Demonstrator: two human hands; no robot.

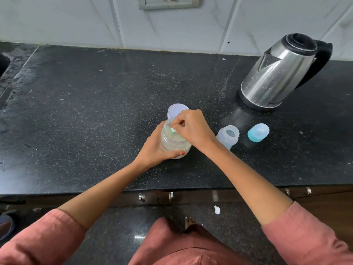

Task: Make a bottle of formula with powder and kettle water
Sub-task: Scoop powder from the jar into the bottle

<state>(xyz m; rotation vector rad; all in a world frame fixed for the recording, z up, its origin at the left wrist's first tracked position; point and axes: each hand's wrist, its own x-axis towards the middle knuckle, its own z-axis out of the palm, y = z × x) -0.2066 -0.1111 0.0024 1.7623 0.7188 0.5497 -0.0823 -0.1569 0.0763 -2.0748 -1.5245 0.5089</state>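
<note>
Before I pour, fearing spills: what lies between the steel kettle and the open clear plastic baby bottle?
Only bare speckled black counter separates kettle and bottle, in the head view.

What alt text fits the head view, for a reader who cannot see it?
A person's left-hand grip holds an open jar of pale powder on a black counter while the right-hand grip pinches a small green scoop at its mouth. The jar's lid lies behind it; an open baby bottle, its blue cap and a steel kettle sit to the right.

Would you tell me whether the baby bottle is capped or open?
Open: the baby bottle shows a bare mouth, and its blue cap sits apart on the counter.
</note>
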